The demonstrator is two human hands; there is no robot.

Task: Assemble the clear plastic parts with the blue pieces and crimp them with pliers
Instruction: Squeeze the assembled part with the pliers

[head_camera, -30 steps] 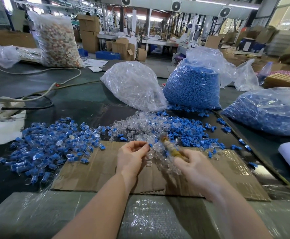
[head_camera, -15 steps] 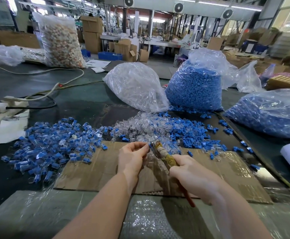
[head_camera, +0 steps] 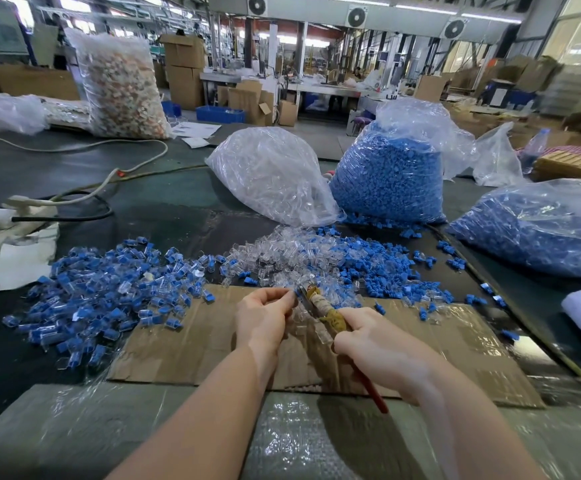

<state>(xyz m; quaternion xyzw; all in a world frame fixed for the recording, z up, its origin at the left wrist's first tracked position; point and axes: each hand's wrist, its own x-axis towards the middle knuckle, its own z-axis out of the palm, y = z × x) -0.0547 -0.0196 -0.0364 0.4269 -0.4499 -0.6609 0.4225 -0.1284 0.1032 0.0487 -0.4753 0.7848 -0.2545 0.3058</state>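
While my right hand [head_camera: 379, 348] curls around the worn, tape-wrapped handles of the red-handled pliers [head_camera: 330, 317], my left hand [head_camera: 265, 317] pinches a small clear plastic part [head_camera: 292, 295] at its fingertips, right against the pliers' nose. I cannot tell whether the nose is closed on the part — it is too small and partly hidden by my fingers. Both hands hover over the flat brown cardboard sheet [head_camera: 185, 344] lying on the dark green worktop [head_camera: 164, 199].

Just beyond the cardboard's far edge sits a loose heap of clear plastic parts [head_camera: 292, 254], mingling on its right side with scattered blue plastic pieces [head_camera: 372, 268]. Off the cardboard's left corner spreads a wide pile of assembled clear-and-blue units [head_camera: 109, 289]. Further back from the cardboard, three bags stand side by side: a clear plastic bag of transparent parts [head_camera: 271, 174], a bag packed with blue pieces [head_camera: 389, 174] touching its right side, and another blue-filled bag [head_camera: 538, 230] lying to the far right. Well to the left of the cardboard, a white power strip [head_camera: 12, 216] with its cables rests on the worktop — a tall bag of pale mixed pieces [head_camera: 119, 84] stands beyond it.
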